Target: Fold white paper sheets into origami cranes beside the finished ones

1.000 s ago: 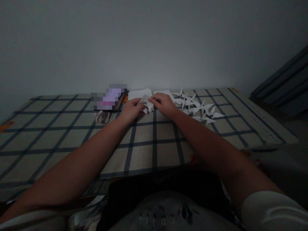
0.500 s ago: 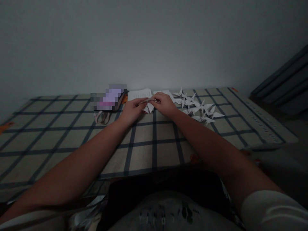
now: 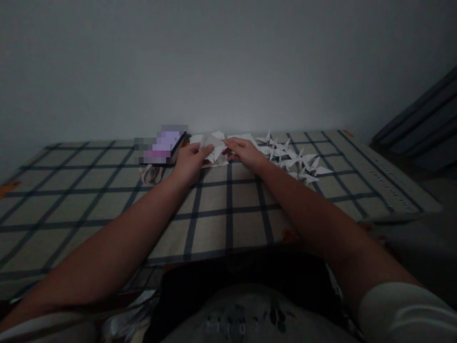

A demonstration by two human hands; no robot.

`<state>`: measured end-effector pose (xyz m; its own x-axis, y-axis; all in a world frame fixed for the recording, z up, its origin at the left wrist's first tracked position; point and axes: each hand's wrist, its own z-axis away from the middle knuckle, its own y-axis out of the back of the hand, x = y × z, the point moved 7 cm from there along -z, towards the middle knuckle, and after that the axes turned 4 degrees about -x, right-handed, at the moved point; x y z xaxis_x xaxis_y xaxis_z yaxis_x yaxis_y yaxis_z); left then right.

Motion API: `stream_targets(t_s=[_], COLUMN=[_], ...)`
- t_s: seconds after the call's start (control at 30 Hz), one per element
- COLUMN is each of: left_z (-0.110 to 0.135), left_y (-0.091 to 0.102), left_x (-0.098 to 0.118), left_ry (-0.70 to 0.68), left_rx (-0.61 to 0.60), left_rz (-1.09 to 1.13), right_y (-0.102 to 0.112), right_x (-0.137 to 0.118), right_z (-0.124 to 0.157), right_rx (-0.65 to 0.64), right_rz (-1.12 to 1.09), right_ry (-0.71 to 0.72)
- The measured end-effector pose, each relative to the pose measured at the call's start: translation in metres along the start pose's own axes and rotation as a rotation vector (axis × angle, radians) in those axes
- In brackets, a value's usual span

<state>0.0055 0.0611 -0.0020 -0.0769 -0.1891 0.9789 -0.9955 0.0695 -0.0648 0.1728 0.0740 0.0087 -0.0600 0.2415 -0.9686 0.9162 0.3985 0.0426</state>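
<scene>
A small folded white paper piece [image 3: 213,146] is held between both hands at the far middle of the checked cloth [image 3: 228,209]. My left hand [image 3: 191,162] pinches its left side with thumb and fingers. My right hand [image 3: 244,151] grips its right edge with fingers closed. Flat white paper sheets [image 3: 200,139] lie just behind the hands. A cluster of several finished white paper cranes [image 3: 296,162] sits to the right of my right hand.
A dark object with a blurred purple patch [image 3: 162,145] lies left of my left hand, with a pinkish strap [image 3: 150,175] looping from it. A plain wall rises behind the cloth. A dark slatted shape [image 3: 421,128] stands at the far right.
The hands have moved slightly farther away and the paper piece has been turned up, showing a broader white face than half a second ago.
</scene>
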Motion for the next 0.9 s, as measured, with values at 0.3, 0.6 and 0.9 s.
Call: stream_targets(t_s=[0.3, 0.6, 0.9], left_z=[0.005, 0.005, 0.010], left_y=[-0.005, -0.004, -0.018], left_x=[0.006, 0.004, 0.008], left_ry=[0.013, -0.022, 0.015], left_rx=[-0.028, -0.058, -0.144], left_rz=[0.060, -0.112, -0.006], right_y=[-0.005, -0.013, -0.008], right_x=[0.002, 0.007, 0.004], right_z=[0.004, 0.003, 0.002], right_rx=[-0.072, -0.099, -0.024], right_rz=[-0.065, -0.104, 0.017], right_ry=[-0.044, -0.082, -0.039])
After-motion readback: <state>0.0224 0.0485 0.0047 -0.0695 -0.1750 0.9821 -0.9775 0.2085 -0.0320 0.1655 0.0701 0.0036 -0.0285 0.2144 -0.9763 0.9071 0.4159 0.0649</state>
